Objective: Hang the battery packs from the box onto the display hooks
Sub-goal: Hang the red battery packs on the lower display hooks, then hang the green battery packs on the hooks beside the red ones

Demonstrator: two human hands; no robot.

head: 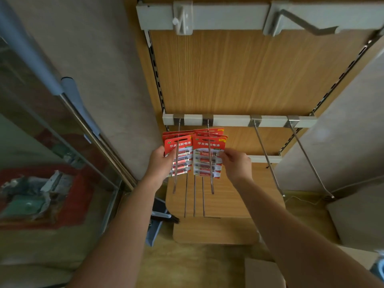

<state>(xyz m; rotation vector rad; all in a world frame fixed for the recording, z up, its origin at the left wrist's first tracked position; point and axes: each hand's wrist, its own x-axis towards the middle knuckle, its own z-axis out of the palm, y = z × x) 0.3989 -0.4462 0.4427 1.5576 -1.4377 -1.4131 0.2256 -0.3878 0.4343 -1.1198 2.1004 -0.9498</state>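
Red-and-white battery packs hang in two small stacks on the wooden display rack. The left stack (180, 156) sits on the leftmost metal hook (176, 173); the right stack (205, 157) sits on the second hook (211, 173). My left hand (160, 163) grips the left edge of the front pack of the left stack. My right hand (235, 163) pinches the right edge of the front pack of the right stack. A corner of a cardboard box (264, 273) shows at the bottom.
Two bare long hooks (268, 159) (307, 159) stick out from the white rail (232, 120) to the right. More bare prongs (194, 196) hang lower. A glass cabinet (52, 163) stands at left, a grey dustpan (155, 221) on the floor.
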